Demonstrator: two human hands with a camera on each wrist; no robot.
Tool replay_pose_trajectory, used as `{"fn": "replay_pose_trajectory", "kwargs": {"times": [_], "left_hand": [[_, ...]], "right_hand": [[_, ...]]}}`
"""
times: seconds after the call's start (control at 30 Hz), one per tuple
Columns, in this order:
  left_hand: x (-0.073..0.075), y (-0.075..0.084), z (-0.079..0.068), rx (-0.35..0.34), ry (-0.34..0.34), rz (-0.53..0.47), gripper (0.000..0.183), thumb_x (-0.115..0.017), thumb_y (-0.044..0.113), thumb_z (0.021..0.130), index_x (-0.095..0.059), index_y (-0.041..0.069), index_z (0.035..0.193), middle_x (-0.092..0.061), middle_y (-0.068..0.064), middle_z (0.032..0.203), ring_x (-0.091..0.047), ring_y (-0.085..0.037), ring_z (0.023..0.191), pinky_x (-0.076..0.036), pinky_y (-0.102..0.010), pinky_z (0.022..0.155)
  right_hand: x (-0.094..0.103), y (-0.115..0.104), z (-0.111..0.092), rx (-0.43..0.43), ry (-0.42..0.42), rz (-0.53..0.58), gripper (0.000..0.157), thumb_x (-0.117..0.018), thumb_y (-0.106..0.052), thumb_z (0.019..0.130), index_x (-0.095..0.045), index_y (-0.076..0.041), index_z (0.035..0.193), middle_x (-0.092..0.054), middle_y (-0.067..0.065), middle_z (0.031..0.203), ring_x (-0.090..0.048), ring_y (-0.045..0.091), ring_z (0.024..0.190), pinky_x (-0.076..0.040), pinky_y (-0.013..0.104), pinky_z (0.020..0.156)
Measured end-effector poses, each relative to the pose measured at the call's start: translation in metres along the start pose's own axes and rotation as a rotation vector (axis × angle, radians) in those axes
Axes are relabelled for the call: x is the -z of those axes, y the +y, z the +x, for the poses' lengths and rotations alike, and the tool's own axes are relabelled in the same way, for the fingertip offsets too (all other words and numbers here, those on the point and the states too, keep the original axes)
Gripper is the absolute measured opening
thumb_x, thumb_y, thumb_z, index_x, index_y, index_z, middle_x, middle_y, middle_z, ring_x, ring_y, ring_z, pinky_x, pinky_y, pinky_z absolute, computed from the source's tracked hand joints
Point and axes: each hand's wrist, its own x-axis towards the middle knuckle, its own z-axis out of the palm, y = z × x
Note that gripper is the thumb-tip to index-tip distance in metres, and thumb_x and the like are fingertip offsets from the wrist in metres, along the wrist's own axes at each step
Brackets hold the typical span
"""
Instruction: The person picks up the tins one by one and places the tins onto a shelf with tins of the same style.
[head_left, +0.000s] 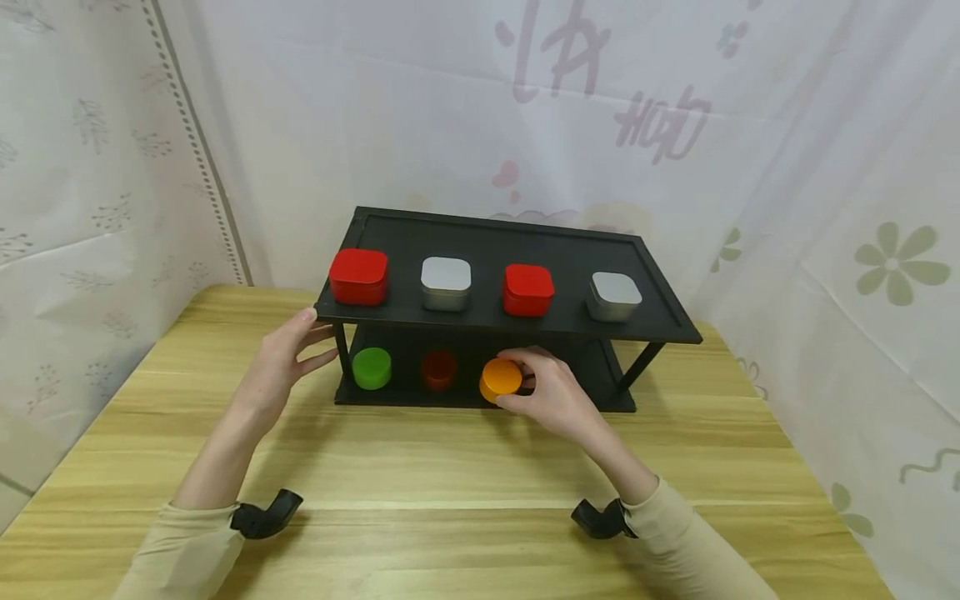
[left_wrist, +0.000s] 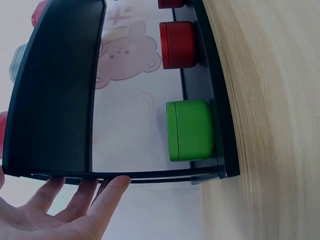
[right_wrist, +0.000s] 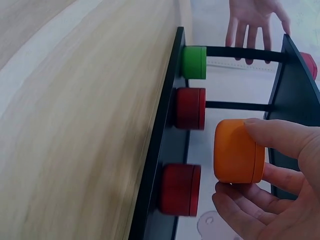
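Observation:
My right hand (head_left: 551, 392) pinches an orange round tin (head_left: 500, 379) between thumb and fingers at the front of the black two-tier rack (head_left: 487, 327). In the right wrist view the orange tin (right_wrist: 237, 152) is apart from the lower shelf. A green round tin (head_left: 372, 368) and a dark red one (head_left: 438, 370) stand on that shelf. Another red tin (right_wrist: 180, 190) shows there in the right wrist view; the orange tin and hand hide it from the head view. My left hand (head_left: 281, 362), fingers fairly straight, touches the rack's left end by the upper shelf.
On the upper shelf stand two red squarish tins (head_left: 358, 277) (head_left: 528, 290) and two white-lidded ones (head_left: 446, 283) (head_left: 613, 297). The rack sits on a wooden table (head_left: 420, 492), with patterned white cloth (head_left: 300, 125) hanging behind and at both sides.

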Motion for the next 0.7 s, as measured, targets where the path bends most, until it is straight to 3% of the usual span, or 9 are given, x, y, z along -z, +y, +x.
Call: {"fn": "replay_pose_trajectory", "kwargs": {"times": [0.47,0.7], "left_hand": [[-0.002,-0.002,0.003,-0.016,-0.006,0.027,0.058,-0.039,0.048,0.110,-0.045,0.010,0.154,-0.050,0.016,0.134,-0.053,-0.004,0.123,-0.058,-0.013,0.094],[-0.001,-0.006,0.003,-0.038,-0.006,0.019,0.051,-0.038,0.044,0.111,-0.049,0.014,0.151,-0.053,0.017,0.133,-0.055,-0.002,0.122,-0.059,-0.014,0.092]], "right_hand": [[0.024,0.019,-0.008,-0.054,0.045,-0.060,0.055,-0.085,-0.019,0.085,-0.065,-0.011,0.135,-0.065,0.011,0.131,-0.066,0.024,0.109,-0.064,0.037,0.093],[0.035,0.032,-0.013,-0.086,0.064,-0.070,0.055,-0.085,-0.021,0.085,-0.065,-0.011,0.135,-0.065,0.012,0.134,-0.067,0.026,0.110,-0.064,0.038,0.093]]}}
